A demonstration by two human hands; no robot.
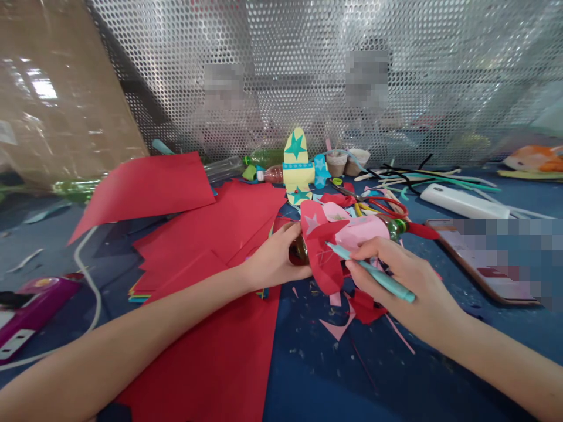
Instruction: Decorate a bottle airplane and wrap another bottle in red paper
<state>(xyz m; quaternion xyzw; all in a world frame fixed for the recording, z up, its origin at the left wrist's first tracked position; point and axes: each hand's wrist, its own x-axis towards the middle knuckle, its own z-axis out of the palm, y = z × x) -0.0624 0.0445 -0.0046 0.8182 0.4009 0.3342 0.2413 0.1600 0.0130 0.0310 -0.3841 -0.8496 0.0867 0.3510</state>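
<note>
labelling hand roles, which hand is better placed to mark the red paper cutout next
Probably the right hand: it holds the teal pen, its tip at the red paper cutout, while the left hand grips the bottle.

On our blue table (pixel 316 381) we see red paper sheets (pixel 211 351), a smartphone (pixel 470 255) toward the right edge and two small pots (pixel 337 166) near the far edge.
</note>
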